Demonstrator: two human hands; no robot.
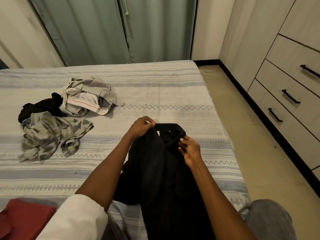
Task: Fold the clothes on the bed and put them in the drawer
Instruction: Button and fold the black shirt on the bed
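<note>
Closest to the person, a red cloth lies at the bottom corner, cut off by the picture's edge, so I cannot tell what it is. A white sleeve covers the left arm.

The black shirt hangs down from both hands onto the bed. The left hand pinches the collar edge between thumb and fingertips. The right hand has its fingers curled round the collar on the other side. Below the fingers, the shirt drops in soft folds. It looks light and floppy, so it will bend anywhere and will not hold a shape alone. I think the shoulders, just outside each hand, are the best spots to grab for a flat fold. The shirt is so dark that its sleeves and buttons are hard to see.

Further out, left of the fingers, sits a pile: a camo-print garment, a black garment and grey trousers, all crumpled and not folded yet.

Right of the fingers, across the floor, stand the drawers, all closed. Beyond the bed hang green curtains.
</note>
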